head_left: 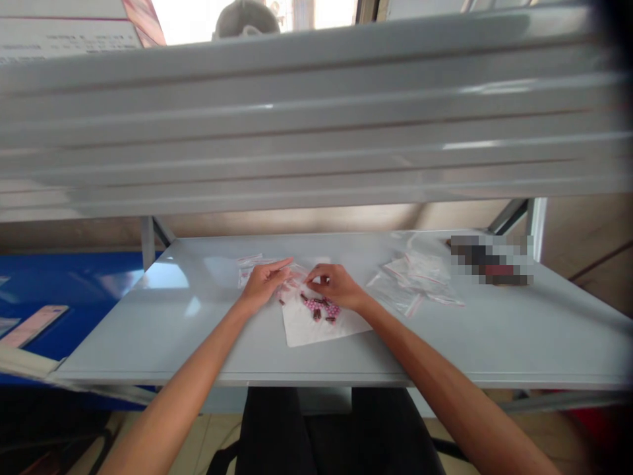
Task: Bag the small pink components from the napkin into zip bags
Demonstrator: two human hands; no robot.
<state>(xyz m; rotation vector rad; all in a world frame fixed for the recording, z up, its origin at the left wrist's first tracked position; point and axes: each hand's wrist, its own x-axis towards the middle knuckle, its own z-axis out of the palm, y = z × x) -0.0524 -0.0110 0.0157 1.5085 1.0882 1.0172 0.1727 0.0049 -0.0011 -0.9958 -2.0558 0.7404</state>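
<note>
My left hand (264,284) is at the left of a white sheet (302,332), closed on the edge of a clear zip bag (295,272), its index finger stretched out along the bag. By the bag's right side, my right hand (336,285) has thumb and fingertips pinched together; whatever sits between them is too small to make out. Below the hands, several small pink dotted pieces and dark brown pieces (317,315) lie loose on the sheet. One dark piece (281,302) rests near the sheet's left edge, under my left hand.
Flat clear zip bags (420,280) are piled to the right, and others (247,265) lie behind my left hand. A blurred-out dark object (489,260) is at the far right. A grey shelf (297,132) spans above the table. Left, a phone-like object (37,326) lies on a blue surface.
</note>
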